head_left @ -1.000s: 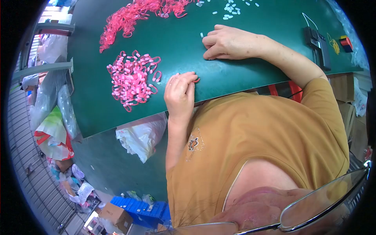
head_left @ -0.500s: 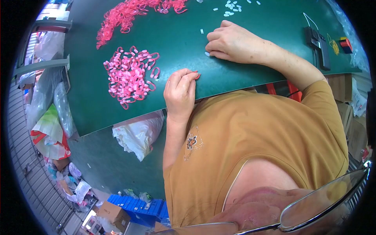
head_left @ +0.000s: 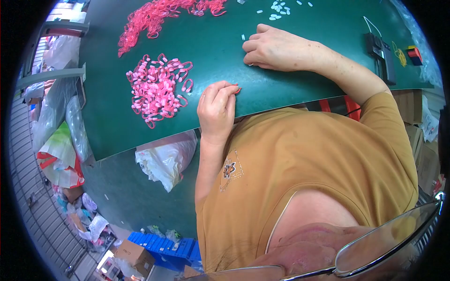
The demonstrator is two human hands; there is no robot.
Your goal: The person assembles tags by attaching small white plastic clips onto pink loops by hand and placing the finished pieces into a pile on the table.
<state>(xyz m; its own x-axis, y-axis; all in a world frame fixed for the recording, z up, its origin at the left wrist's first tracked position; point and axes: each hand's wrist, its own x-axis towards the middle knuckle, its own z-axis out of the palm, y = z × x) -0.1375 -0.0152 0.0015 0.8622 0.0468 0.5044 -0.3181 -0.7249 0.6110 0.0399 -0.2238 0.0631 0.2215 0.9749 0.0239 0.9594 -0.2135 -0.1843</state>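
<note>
My left hand [head_left: 216, 107] is at the table's front edge, fingertips pinched on a small red cord loop [head_left: 237, 90], mostly hidden by the fingers. My right hand [head_left: 274, 49] rests over the green table [head_left: 211, 51] with curled fingers. A sliver of a small white bead [head_left: 250, 64] shows at its fingertips. Just beyond those fingers lies another white bead [head_left: 243, 37]. Left of my left hand is a pile of pink cord loops with pale pink beads [head_left: 159, 89]. Several loose white beads [head_left: 280, 8] are scattered at the far side.
A heap of plain pink loops [head_left: 150, 23] lies at the far left. On the right are a black device [head_left: 382, 56], yellow bands [head_left: 399, 55] and a small red-and-blue block [head_left: 414, 55]. A white plastic bag [head_left: 168, 159] hangs below the table edge. Blue bins [head_left: 164, 250] stand on the floor.
My right hand has shifted slightly and its fingers have curled further, so less of the white bead shows. My left hand keeps its pinch on the red loop, nearly still.
</note>
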